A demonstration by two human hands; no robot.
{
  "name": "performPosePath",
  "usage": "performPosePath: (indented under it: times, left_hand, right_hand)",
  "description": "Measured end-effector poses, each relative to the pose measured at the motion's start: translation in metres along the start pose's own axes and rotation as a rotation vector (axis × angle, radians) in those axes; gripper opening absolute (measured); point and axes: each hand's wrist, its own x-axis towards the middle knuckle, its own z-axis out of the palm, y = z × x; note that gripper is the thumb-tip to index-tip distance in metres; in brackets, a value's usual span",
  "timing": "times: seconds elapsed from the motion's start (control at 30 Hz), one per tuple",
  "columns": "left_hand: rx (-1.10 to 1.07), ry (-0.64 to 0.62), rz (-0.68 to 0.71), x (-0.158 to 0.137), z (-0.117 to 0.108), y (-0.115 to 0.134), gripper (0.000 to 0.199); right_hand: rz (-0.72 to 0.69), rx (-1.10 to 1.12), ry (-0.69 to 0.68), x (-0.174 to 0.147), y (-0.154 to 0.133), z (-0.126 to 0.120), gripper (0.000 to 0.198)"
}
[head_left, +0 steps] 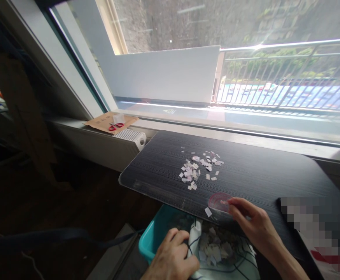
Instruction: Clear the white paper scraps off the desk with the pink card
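Note:
My left hand (174,252) is closed on the folded rim of a white cloth bag (195,237) with dark lines, below the table's front edge. Inside the bag lies a heap of torn paper scraps (216,249). Over the table's near edge, my right hand (253,219) pinches a clear round plastic disc (219,202) with a reddish pattern, held close to the tabletop. Just left of the disc, a single white paper piece (207,212) rests near the edge. Farther back, many small paper bits (190,171) are scattered in a loose pile.
The dark wood-grain table (260,167) stands against a window sill. A teal plastic bin (148,241) sits under its front edge, beside the bag. Red-handled scissors (116,126) lie on a brown envelope (100,121) at the left. A blurred-out object (321,225) occupies the right edge.

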Motion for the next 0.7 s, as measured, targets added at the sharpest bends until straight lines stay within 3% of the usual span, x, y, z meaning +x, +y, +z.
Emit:
performPosePath:
  times: [0.23, 0.33, 0.57, 0.7]
  left_hand:
    - [0.014, -0.036, -0.016, -0.003, 0.001, -0.003, 0.014]
    - [0.036, -0.032, -0.007, -0.004, 0.005, -0.005, 0.018]
    - [0.063, 0.136, 0.052, -0.003, 0.025, -0.008, 0.025]
    - [0.077, 0.184, 0.074, -0.008, 0.041, -0.009, 0.026]
  right_hand:
    - [-0.054, -0.062, -0.195, -0.006, -0.016, -0.010, 0.024]
    - [-0.050, -0.065, -0.220, -0.007, -0.014, -0.014, 0.025]
    - [-0.032, -0.046, 0.125, 0.022, 0.014, -0.008, 0.030]
    - [-0.161, -0.034, 0.105, 0.052, 0.004, 0.004, 0.030]
